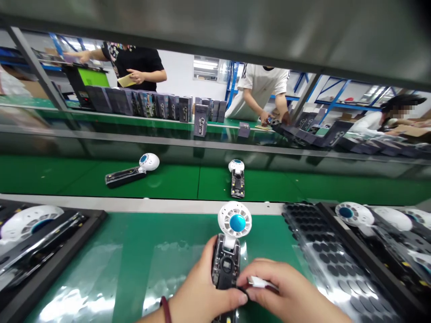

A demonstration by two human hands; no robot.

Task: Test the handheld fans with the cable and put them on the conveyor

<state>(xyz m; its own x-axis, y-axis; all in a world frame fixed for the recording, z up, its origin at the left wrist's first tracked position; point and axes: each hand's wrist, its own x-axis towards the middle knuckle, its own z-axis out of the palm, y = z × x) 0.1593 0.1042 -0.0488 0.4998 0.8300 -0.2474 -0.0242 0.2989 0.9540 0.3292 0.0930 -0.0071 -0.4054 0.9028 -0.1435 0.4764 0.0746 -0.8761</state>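
Observation:
My left hand [205,287] is wrapped round the dark, clear-cased handle of a handheld fan [226,262], which stands with its white head and blue hub pointing away from me. Close against the handle's right side, my right hand [281,287] is closed, with a white cable plug [258,282] with a metal tip lying between its fingers. A small black round pad [243,294] shows partly between my right fingertips and my left thumb. To the right lies a clear sheet of black round pads [332,258].
Two more fans lie on the green conveyor belt [178,179] ahead. Black trays of fans stand at left [90,220] and right [328,213]. Beyond, co-workers stand by a bench with rows of boxes [161,106]. A metal shelf [215,27] hangs overhead.

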